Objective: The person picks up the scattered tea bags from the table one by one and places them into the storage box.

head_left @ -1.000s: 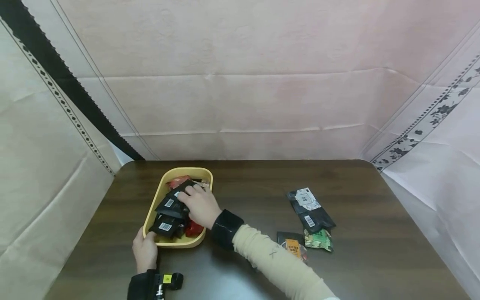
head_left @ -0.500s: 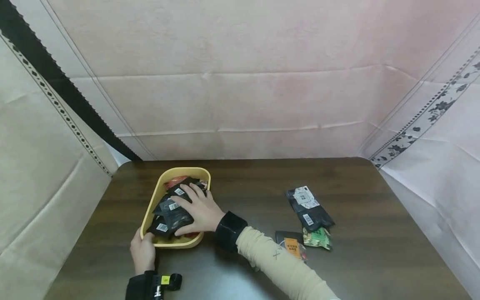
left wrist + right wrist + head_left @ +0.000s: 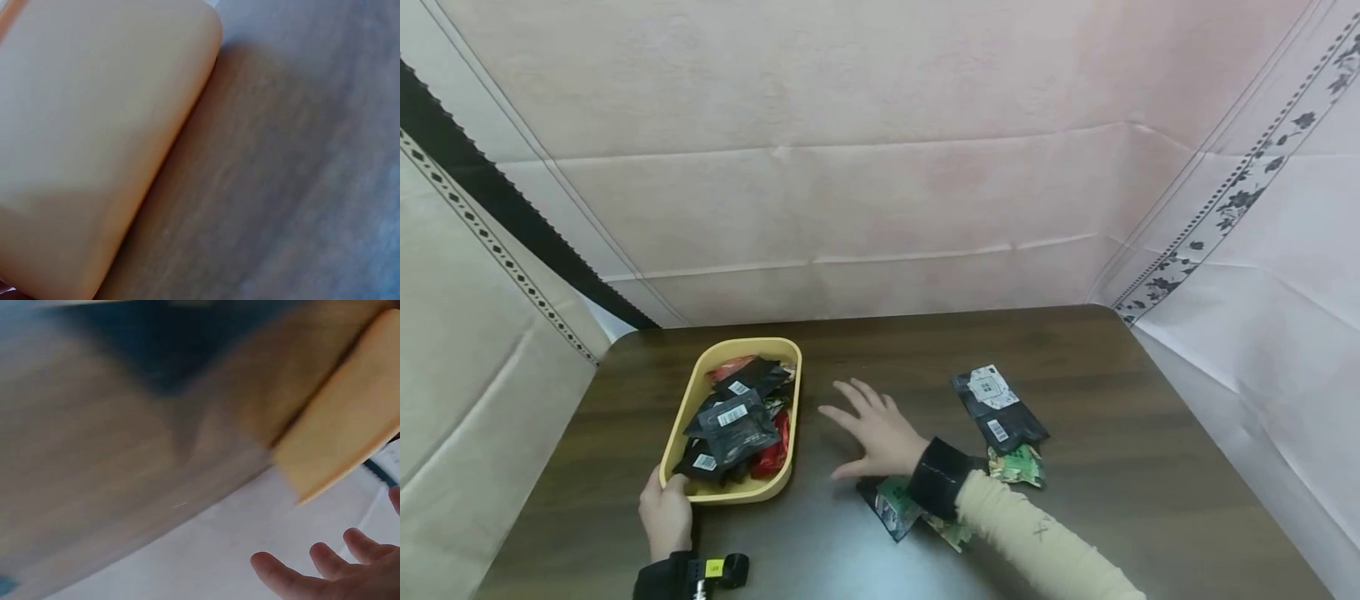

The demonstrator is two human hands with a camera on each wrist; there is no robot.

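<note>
Right hand left yellow tray, now empty right of it, fingers spread; black packets stay in tray. Left hand grips tray's near corner.

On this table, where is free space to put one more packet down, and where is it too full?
Bare wood lies along the far edge of the table, between the yellow tray and the black packet, and at the right side. It is crowded inside the tray and near the right hand, where packets lie.
</note>
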